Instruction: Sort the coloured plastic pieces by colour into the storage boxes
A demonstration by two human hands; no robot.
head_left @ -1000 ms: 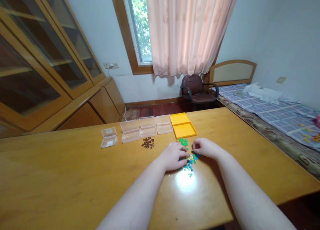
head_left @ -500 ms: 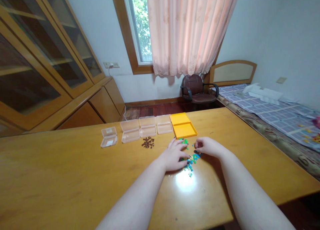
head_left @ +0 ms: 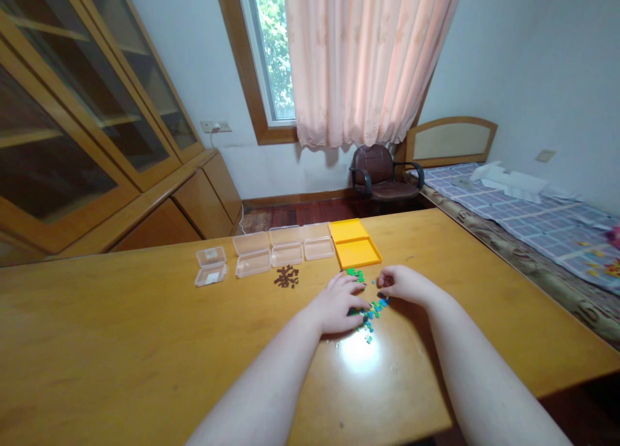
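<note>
On the wooden table, small blue, green and pale pieces [head_left: 376, 308] lie in a loose pile, too small to tell their exact kind. My left hand [head_left: 339, 304] rests palm down over the pile's left side with its fingers spread, hiding some pieces. A separate group of green pieces [head_left: 356, 275] shows beyond its fingertips. My right hand [head_left: 398, 283] is at the pile's right edge, thumb and fingers curled together beside the blue pieces; anything between the fingertips is too small to make out. Small brown pieces [head_left: 287, 277] form another heap to the left.
A yellow case [head_left: 358, 253] lies open behind the pile. Left of it stand open clear plastic boxes [head_left: 287, 255], several in a row, the smallest clear box [head_left: 211, 276] at the far left. Beyond the table [head_left: 145, 343] are a chair [head_left: 380, 175] and a bed [head_left: 523, 207].
My left hand's fingers have shifted slightly, and more of the green group shows beyond them. My right hand has barely moved. The boxes and brown heap stay where they were.
</note>
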